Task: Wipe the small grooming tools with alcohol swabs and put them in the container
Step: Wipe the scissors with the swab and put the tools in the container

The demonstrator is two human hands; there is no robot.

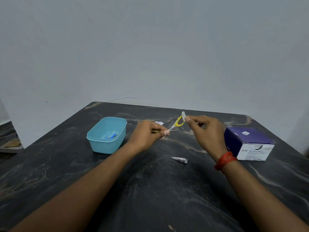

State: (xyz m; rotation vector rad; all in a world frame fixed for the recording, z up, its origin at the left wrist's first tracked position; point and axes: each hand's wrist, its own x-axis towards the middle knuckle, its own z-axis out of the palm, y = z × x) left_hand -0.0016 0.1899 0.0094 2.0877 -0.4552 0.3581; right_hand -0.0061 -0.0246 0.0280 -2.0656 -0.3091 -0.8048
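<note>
**Scissors in left hand, swab pinched in right, above mid-table**

Head view: the yellow-handled scissors [177, 123] are held over the far middle of the table [150, 190], just right of the container [107, 146]. They look spread open. One yellow loop sticks up and to the right, and a thin metal tip points right, roughly level. Exactly where the blades cross is hard to tell.

The left hand [148, 133] has its fingers curled and its thumb tip pressed on the scissors near the middle, gripping the near handle. The palm faces right and the forearm comes in from the lower left.

The right hand [206, 131] pinches a small white swab [183, 115] between thumb and forefinger, with the other fingers loosely curled. The swab is upright, just beside the yellow loop; I can't tell if they touch. The wrist is raised and wears a red band [224, 160].

The nail clipper [179, 160] lies flat on the table between the forearms, long axis left to right, narrow end to the left. It is apart from both hands.

The teal container is open-topped and has a blue tool [111, 136] inside. The swab box [249, 143] sits far right. A white wrapper scrap [158, 123] lies behind the left hand.
</note>
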